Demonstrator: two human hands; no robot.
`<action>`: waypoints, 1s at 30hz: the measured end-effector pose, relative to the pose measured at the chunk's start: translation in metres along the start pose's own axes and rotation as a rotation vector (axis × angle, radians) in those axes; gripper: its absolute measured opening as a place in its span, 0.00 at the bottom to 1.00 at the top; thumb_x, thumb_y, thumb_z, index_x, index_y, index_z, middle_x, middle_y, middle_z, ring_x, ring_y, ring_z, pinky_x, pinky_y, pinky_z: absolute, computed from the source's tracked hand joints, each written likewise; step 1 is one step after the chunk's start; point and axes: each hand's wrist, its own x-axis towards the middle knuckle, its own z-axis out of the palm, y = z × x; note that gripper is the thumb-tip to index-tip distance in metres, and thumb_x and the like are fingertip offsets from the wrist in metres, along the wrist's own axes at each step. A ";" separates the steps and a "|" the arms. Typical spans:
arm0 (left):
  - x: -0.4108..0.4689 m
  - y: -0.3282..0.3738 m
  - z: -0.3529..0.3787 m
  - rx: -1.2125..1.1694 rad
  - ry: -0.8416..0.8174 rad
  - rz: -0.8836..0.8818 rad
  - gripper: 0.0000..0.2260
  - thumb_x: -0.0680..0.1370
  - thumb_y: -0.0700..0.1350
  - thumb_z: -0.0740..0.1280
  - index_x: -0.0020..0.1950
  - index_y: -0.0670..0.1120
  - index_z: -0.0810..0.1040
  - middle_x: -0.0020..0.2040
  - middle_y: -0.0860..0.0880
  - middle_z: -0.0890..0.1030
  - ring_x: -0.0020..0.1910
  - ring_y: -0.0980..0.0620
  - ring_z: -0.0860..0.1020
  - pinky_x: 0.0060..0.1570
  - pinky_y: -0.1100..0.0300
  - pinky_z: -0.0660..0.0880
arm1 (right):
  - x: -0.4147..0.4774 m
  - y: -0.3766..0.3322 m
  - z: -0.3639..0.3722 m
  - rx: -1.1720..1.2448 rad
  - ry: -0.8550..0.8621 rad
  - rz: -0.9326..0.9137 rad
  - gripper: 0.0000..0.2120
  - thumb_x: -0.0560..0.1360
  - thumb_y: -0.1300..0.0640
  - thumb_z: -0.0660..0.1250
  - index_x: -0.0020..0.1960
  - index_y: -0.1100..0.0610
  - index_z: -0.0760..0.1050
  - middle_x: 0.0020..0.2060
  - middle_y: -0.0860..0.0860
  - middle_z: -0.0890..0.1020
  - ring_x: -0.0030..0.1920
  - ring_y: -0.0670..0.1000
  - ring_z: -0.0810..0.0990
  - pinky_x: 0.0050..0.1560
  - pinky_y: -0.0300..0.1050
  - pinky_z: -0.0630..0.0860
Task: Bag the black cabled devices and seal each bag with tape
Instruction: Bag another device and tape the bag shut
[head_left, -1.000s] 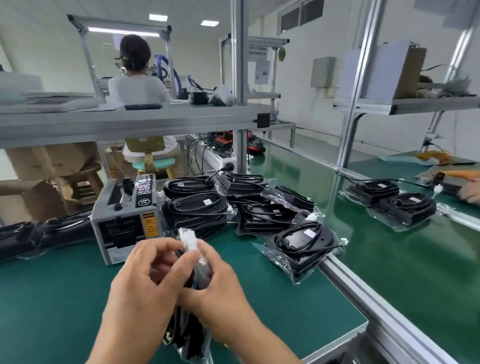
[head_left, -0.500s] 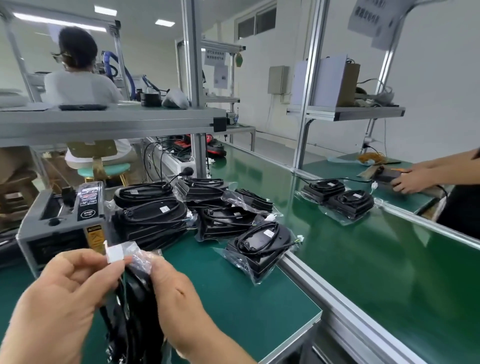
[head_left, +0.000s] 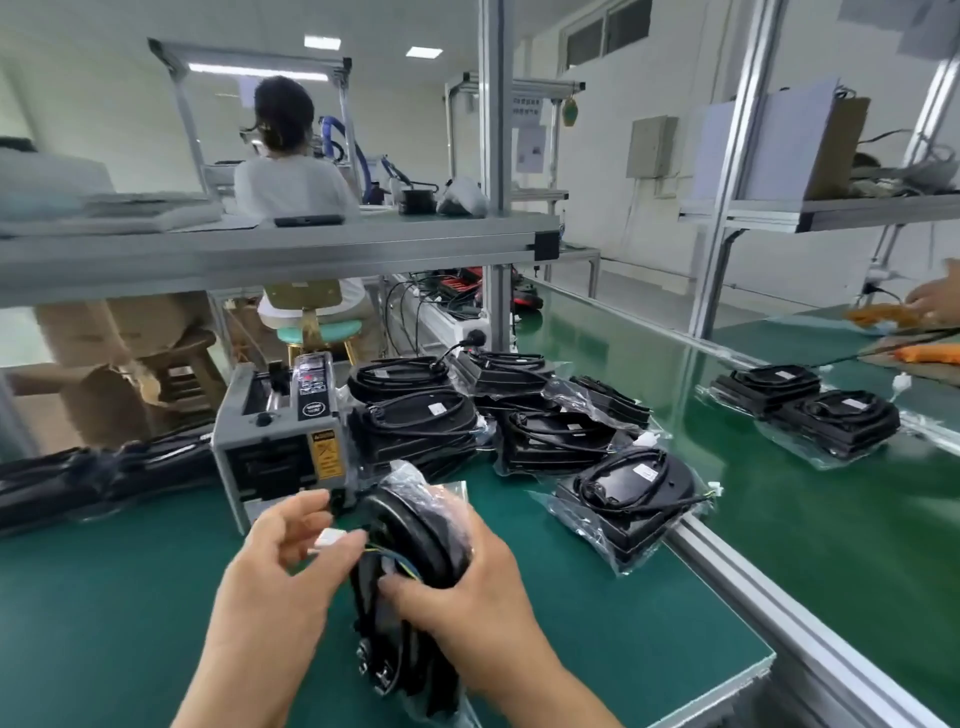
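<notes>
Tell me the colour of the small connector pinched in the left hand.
White. The connector, pinched by the left hand, shows best in the head view.

Bright ceiling lights (head_left: 423, 51); glossy belt glare; edges bowed, blurred.

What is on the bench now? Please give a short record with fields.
left hand: pinches white connector
right hand: grips device, partly in clear bag
dispenser: behind the hands, on green bench
bagged pile: right of dispenser
belt: carries two bagged devices at its far side
</notes>
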 end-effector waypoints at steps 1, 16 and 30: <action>-0.002 0.008 -0.003 0.100 -0.023 0.088 0.15 0.74 0.41 0.75 0.52 0.62 0.80 0.52 0.58 0.81 0.50 0.62 0.78 0.50 0.61 0.74 | 0.000 0.000 -0.001 0.007 -0.017 -0.005 0.26 0.68 0.68 0.74 0.59 0.44 0.78 0.51 0.43 0.86 0.54 0.43 0.84 0.52 0.32 0.77; 0.020 0.105 -0.003 0.209 -0.606 0.547 0.04 0.73 0.49 0.73 0.38 0.53 0.82 0.47 0.56 0.79 0.51 0.55 0.78 0.54 0.61 0.74 | -0.004 -0.005 -0.001 -0.146 -0.171 0.024 0.28 0.70 0.62 0.75 0.65 0.41 0.75 0.51 0.44 0.86 0.52 0.45 0.85 0.53 0.37 0.79; 0.011 0.131 0.001 0.394 -0.674 0.770 0.04 0.75 0.43 0.72 0.41 0.50 0.80 0.47 0.56 0.75 0.50 0.54 0.76 0.51 0.67 0.70 | -0.010 -0.010 0.012 -0.213 -0.263 0.031 0.32 0.70 0.65 0.75 0.70 0.47 0.72 0.57 0.42 0.85 0.56 0.40 0.83 0.59 0.34 0.76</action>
